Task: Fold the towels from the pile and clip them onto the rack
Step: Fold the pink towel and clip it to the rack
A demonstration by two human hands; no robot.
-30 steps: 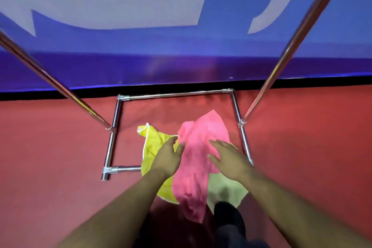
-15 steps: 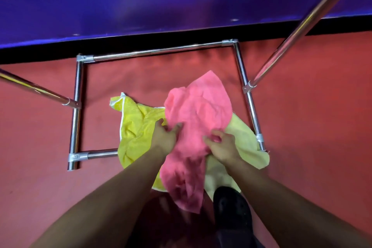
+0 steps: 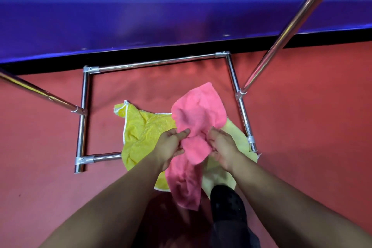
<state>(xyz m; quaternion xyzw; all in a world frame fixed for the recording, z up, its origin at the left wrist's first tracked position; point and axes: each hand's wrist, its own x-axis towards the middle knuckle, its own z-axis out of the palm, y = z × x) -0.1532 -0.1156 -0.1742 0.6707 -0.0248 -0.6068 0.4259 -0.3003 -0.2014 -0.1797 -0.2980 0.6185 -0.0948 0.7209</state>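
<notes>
the rack (image 3: 84, 119) stands on the red floor (image 3: 40, 167), its base tubes framing the pile. a yellow towel (image 3: 141, 133) lies at the left (white edging shows). the left hand (image 3: 171, 145) pinches the pink towel (image 3: 199, 115) bunched on top; the right hand (image 3: 223, 147) grips its right side. a paler yellow towel (image 3: 239, 137) lies right, a black shoe (image 3: 227, 205) near.
</notes>
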